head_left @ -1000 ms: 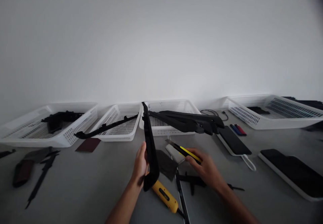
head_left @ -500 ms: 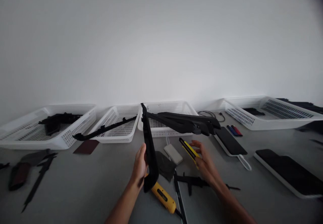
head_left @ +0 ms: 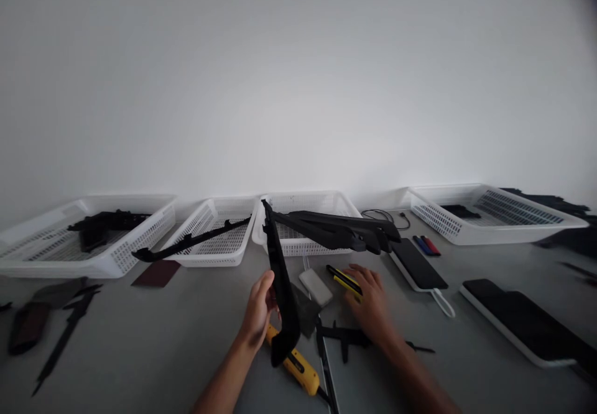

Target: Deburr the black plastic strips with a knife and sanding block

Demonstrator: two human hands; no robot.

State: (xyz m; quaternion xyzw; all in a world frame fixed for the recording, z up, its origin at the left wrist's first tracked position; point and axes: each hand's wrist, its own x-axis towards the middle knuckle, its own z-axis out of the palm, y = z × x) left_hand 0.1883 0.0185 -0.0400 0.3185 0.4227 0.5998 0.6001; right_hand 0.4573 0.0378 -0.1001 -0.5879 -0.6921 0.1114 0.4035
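My left hand (head_left: 258, 312) is closed round a long black plastic strip (head_left: 280, 277), held upright and leaning toward the middle white basket (head_left: 308, 202). My right hand (head_left: 368, 299) lies low over the table with its fingers on a yellow and black utility knife (head_left: 344, 279). A second yellow-handled tool (head_left: 295, 362) lies under the strip's lower end. A small white box (head_left: 316, 286) and a dark grey cloth (head_left: 305, 308) sit between my hands. A black caliper-like tool (head_left: 347, 336) rests below my right wrist.
Several white mesh baskets line the wall, some holding black parts: far left (head_left: 140, 230), left centre (head_left: 237, 249), far right (head_left: 527, 230). Large black parts (head_left: 345, 227) overhang the middle basket. A dark phone (head_left: 415, 263), red and blue lighters (head_left: 426, 245), a flat tablet (head_left: 522, 321) lie right.
My right hand has come down and toward the table with the utility knife, from raised to resting on the surface. The strip in my left hand has tilted slightly; the view shifted a little.
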